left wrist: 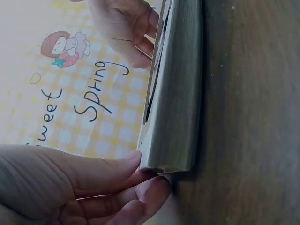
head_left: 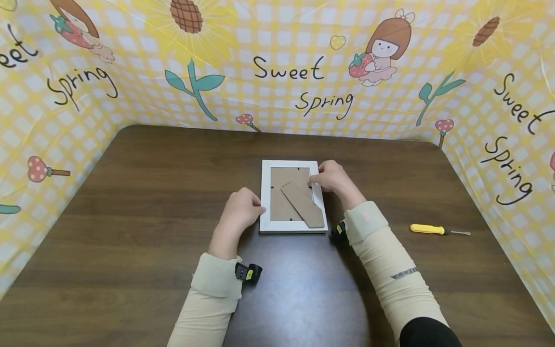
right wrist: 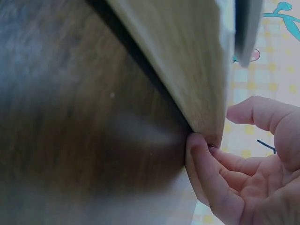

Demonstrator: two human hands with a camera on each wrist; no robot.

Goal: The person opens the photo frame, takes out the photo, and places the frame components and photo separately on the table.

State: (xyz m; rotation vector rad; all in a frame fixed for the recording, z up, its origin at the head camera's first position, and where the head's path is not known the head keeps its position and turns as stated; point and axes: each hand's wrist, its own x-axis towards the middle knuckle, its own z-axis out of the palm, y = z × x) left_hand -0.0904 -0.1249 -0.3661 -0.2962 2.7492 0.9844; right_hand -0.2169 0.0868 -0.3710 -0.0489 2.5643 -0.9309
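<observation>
Picture frame: here it lies, white picture frame (head_left: 266, 185) flat on the dark table (head_left: 151, 217), back side up, squarely between the two hands.
Long axis: running away from the person, near edge to far edge, so each hand meets a long side.
Left hand: on the left side, nearer half, the left hand (head_left: 241, 208) pinches the rim, thumb above and fingers beneath.
Right hand: up on the far half of the right side, the right hand (head_left: 335, 176) curls its fingers round the edge, thumb over the border; whether that thumb presses, I can't tell.
Which is nearer: neither, both touch the frame; the holds sit diagonally, left low, right high.
Stand: the brown stand (head_left: 303, 207) slants over the backing board (head_left: 299, 176), broad end across the near right corner, below the right hand; any work there seems to favour that side.
Screwdriver: yellow-handled screwdriver (head_left: 439, 230), well off to the right, untouched.
</observation>
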